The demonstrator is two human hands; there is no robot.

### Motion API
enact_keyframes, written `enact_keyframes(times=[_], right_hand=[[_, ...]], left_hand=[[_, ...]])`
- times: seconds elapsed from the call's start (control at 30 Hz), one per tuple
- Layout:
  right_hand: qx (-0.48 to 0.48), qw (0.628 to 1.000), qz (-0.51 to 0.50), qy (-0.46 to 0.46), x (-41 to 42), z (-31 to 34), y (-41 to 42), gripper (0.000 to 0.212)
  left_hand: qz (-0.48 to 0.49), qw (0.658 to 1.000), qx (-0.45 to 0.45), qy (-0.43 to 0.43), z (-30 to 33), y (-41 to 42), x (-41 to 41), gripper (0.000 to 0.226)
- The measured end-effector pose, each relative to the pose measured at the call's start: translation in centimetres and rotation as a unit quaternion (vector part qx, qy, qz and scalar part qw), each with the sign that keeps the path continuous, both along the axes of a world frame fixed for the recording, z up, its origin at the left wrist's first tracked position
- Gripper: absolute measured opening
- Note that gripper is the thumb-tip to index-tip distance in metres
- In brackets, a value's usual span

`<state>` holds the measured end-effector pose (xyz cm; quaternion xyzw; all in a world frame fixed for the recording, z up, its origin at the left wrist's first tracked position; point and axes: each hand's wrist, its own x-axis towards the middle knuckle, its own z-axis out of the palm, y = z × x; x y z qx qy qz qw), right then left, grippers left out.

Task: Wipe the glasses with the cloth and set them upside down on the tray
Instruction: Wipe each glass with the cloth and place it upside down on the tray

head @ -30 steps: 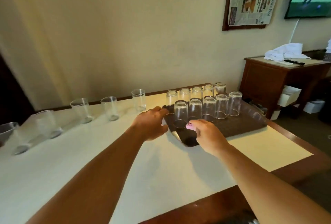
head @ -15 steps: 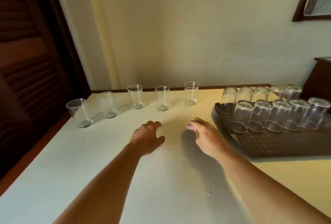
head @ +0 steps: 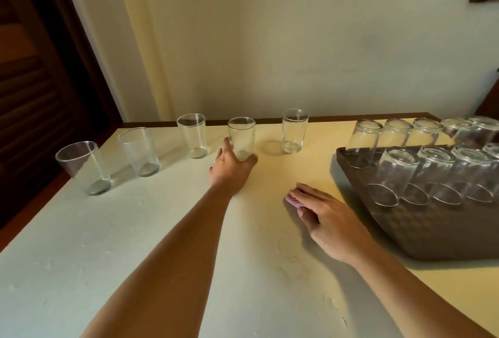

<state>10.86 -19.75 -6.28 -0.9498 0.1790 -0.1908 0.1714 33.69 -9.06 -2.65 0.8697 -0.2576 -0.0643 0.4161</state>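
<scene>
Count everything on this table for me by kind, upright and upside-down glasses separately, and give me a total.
Brown textured tray: 1
Upright clear drinking glasses standing off the tray: 5
Upside-down clear drinking glasses on the tray: 9 in view (the frame edge cuts the tray off)
Pink cloth, held in the right hand: 1
Total: 16

No readable text, label, brand, number or sign shows on anything here.
</scene>
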Motion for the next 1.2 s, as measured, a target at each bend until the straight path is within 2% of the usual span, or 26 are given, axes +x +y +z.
enact_keyframes(times=[0.13,0.33,0.4,0.5,0.67,0.77,0.87,0.93,1.03,1.1,1.2], right_hand=[[0.001,1.0,0.002,-0.006,0.1,-0.3,0.0,0.042],[-0.014,1.0,0.006,0.005,-0.1,-0.2,0.1,0.041],[-0.02,1.0,0.007,0.001,-0.1,-0.1,0.2,0.041],[-0.029,1.0,0.001,-0.013,-0.1,-0.1,0.2,0.041],[-0.029,0.999,-0.008,-0.034,-0.2,0.6,1.0,0.04],[0.065,0.996,-0.037,-0.049,-0.2,1.3,1.8,0.05],[0.217,0.964,-0.096,-0.119,-1.0,2.9,3.4,0.045],[0.281,0.933,-0.13,-0.186,-2.2,4.3,5.3,0.038],[0.359,0.872,-0.148,-0.298,-4.5,6.5,7.6,0.037],[0.402,0.831,-0.146,-0.355,-6.2,7.6,8.8,0.037],[0.399,0.821,-0.114,-0.391,-8.1,8.6,10.4,0.038]], left_hand=[[0.026,0.997,-0.062,0.047,-0.3,-2.0,1.8,0.085],[0.05,0.989,-0.126,0.06,-1.2,-2.6,1.8,0.07],[0.035,0.979,-0.174,0.096,-1.1,-2.1,0.8,0.069],[0.004,0.939,-0.288,0.188,-0.2,-0.7,-1.2,0.062],[0.01,0.866,-0.395,0.307,2.1,3.3,-6.6,0.052],[-0.003,0.825,-0.432,0.363,3.1,6.4,-9.8,0.063],[-0.033,0.808,-0.457,0.37,3.2,8.7,-12.2,0.069],[-0.05,0.797,-0.474,0.372,3.1,9.7,-13.7,0.072],[-0.039,0.747,-0.519,0.413,3.1,10.7,-16.1,0.076],[-0.032,0.709,-0.548,0.442,2.9,11.1,-17.2,0.078],[-0.039,0.696,-0.555,0.454,3.0,11.4,-18.8,0.061]])
